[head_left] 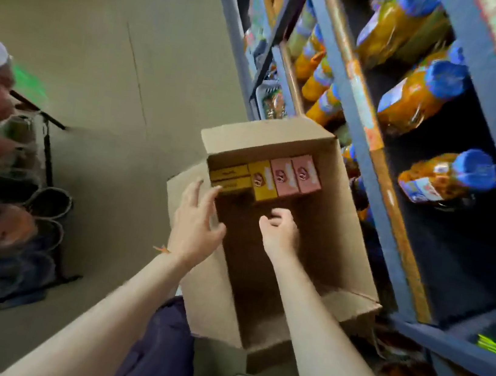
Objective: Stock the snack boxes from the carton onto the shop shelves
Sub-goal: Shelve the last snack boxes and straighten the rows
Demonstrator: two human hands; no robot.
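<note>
cardboard, thin and light by the look of it: we judge the snack boxes stiff enough to pinch by the narrow sides but easy to dent, so take hold across the short faces w/ fingers flat, not by a corner. four or so are left, packed at the 12 o'clock end of the carton: a yellow box lying sideways, a yellow upright box, then two pink boxes w/ a small round logo each; print too blurred to read. rest of the carton floor is bare brown. our left hand rests on the carton's 9 o'clock wall, fingers spread and relaxed, grasping nothing, tips near the sideways yellow box. our right hand is down inside the carton, fingers curled loosely, holding nothing we can see, just short of the boxes. shelves at 2 o'clock carry orange bottles w/ blue caps.
</note>
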